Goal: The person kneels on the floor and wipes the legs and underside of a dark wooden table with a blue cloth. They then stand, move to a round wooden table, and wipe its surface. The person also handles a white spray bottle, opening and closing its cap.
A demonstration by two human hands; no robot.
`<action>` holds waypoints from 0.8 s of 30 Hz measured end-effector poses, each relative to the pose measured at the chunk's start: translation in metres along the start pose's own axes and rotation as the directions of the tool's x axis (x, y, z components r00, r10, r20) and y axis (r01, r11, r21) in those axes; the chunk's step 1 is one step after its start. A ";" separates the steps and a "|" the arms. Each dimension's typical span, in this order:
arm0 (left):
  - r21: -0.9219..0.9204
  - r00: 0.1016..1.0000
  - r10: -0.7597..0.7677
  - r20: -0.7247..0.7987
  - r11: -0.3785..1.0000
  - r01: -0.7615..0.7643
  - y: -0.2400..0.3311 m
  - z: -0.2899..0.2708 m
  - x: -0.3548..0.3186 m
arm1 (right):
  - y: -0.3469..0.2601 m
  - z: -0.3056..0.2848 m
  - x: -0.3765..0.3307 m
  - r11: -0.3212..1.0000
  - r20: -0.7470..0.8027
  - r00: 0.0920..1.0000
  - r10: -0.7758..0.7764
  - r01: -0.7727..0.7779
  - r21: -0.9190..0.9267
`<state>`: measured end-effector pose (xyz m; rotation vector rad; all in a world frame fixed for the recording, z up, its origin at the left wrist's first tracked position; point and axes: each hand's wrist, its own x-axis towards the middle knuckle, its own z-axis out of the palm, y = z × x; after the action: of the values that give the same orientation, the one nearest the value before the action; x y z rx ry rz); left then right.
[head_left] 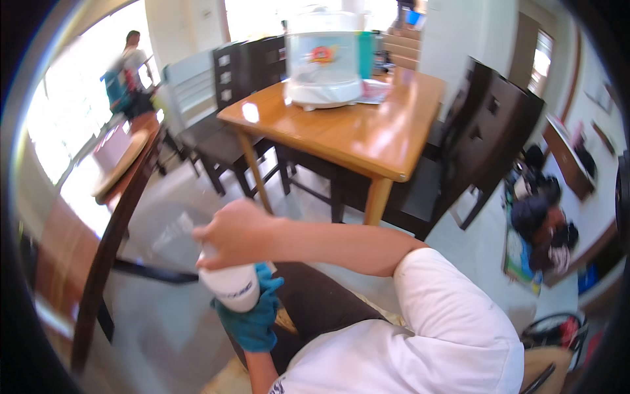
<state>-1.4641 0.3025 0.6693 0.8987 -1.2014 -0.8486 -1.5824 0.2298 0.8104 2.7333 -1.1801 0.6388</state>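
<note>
A white bottle with dark lettering tilts above my lap. My right hand reaches across from the right and is closed around its top, covering the neck and any cap or nozzle. Under the bottle is my left hand, wrapped in teal fabric that looks like a glove or a cloth. It holds the bottle's lower part from below, and the fabric covers its fingers. A faint whitish streak shows beside my right fingers, too blurred to make out.
A wooden table ahead bears a clear-and-white domed appliance. Dark chairs flank it. At left stands a dark-edged table with a pink box. Another person is far left; bags pile at right.
</note>
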 end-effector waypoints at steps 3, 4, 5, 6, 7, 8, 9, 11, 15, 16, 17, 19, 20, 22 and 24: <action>-0.179 0.991 -0.115 0.073 0.976 0.127 -0.012 -0.004 -0.001 | -0.006 -0.004 0.005 0.997 -0.017 0.997 -0.071 0.072 0.037; -0.241 0.977 -0.161 0.136 0.952 0.191 -0.016 -0.004 -0.002 | -0.006 -0.003 0.004 0.997 -0.022 0.997 -0.079 0.080 0.017; -0.290 0.960 -0.203 0.195 0.923 0.254 -0.019 -0.004 -0.002 | -0.004 -0.002 0.006 0.996 -0.026 0.996 -0.090 0.090 -0.003; -0.331 0.934 -0.246 0.257 0.886 0.325 -0.024 -0.004 -0.002 | -0.001 0.000 0.007 0.995 -0.015 0.996 -0.093 0.092 -0.022; -0.352 0.916 -0.272 0.294 0.860 0.368 -0.025 -0.005 -0.001 | 0.001 -0.001 0.009 0.989 0.002 0.989 -0.148 0.148 0.009; -0.363 0.902 -0.293 0.317 0.841 0.400 -0.028 -0.006 0.000 | 0.003 -0.002 0.012 0.978 0.015 0.978 -0.207 0.206 0.043; -0.368 0.898 -0.301 0.320 0.834 0.411 -0.029 -0.011 0.001 | 0.002 -0.006 0.016 0.957 0.025 0.959 -0.282 0.280 0.078; -0.362 0.914 -0.293 0.282 0.850 0.384 -0.034 -0.014 -0.002 | -0.004 -0.011 0.016 0.944 0.066 0.944 -0.325 0.319 0.086; -0.385 0.935 -0.274 0.226 0.856 0.344 -0.038 -0.017 -0.008 | 0.004 -0.013 0.028 0.929 0.270 0.892 -0.364 0.326 0.177; -0.392 0.934 -0.282 0.219 0.851 0.349 -0.040 -0.017 -0.009 | 0.010 -0.013 0.031 0.928 0.321 0.873 -0.366 0.315 0.200; -0.414 0.929 -0.289 0.232 0.835 0.363 -0.042 -0.018 -0.008 | 0.014 -0.010 0.032 0.909 0.317 0.863 -0.394 0.315 0.273; -0.467 0.918 -0.306 0.254 0.792 0.393 -0.042 -0.026 -0.002 | 0.005 -0.021 0.030 0.967 0.393 0.894 -0.216 0.140 0.214; -0.496 0.910 -0.312 0.274 0.764 0.412 -0.042 -0.031 0.000 | 0.001 -0.025 0.029 0.982 0.424 0.896 -0.129 0.057 0.178; -0.557 0.881 -0.329 0.339 0.685 0.470 -0.042 -0.032 0.002 | 0.008 -0.013 0.033 0.976 0.432 0.899 -0.068 -0.029 0.214; -0.604 0.846 -0.347 0.404 0.594 0.532 -0.043 -0.037 0.007 | 0.017 -0.006 0.033 0.967 0.406 0.900 -0.157 0.057 0.248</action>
<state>-1.4290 0.2832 0.6285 0.4488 -0.7260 -1.7382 -1.5760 0.1974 0.8286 3.2236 -1.0680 0.1747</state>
